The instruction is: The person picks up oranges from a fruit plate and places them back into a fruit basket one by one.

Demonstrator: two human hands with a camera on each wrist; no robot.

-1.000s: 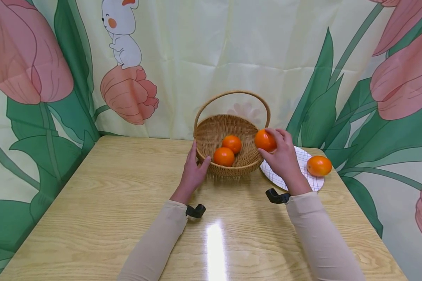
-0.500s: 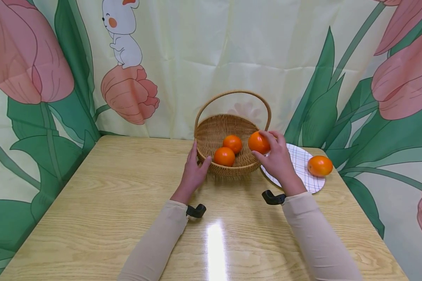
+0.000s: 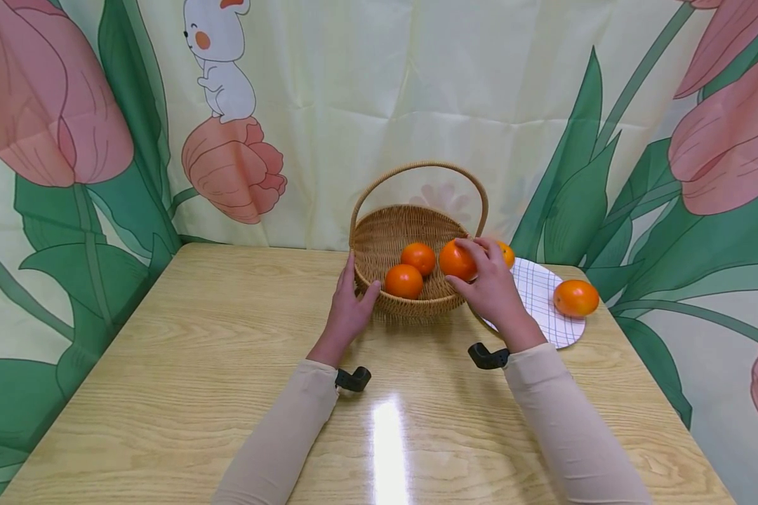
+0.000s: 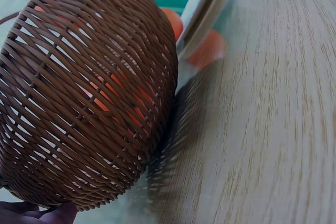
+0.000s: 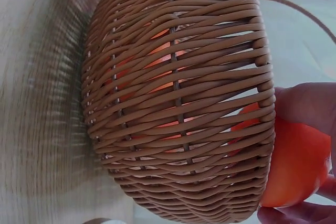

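In the head view a round wicker basket (image 3: 420, 306) stands on the table with two oranges in it, a front orange (image 3: 403, 281) and a rear orange (image 3: 418, 258). My left hand (image 3: 347, 308) holds the basket's left rim, fingers along the outside and thumb at the front rim. My right hand (image 3: 495, 291) grips another orange (image 3: 457, 260) between thumb and fingers, over the basket's right side. The right wrist view shows this held orange (image 5: 296, 166) against the rim, partly behind the weave.
A white checked plate (image 3: 546, 308) lies right of the basket, with an orange (image 3: 575, 299) at its right edge. Another orange (image 3: 507, 254) shows partly behind my right hand. The arched basket handle (image 3: 420, 165) rises above, and a printed curtain (image 3: 328, 140) hangs behind the table (image 3: 227, 337).
My right hand has moved left and slightly down, carrying its orange from the basket's right edge to inside the rim. An orange behind that hand has come into view. The left hand stays put.
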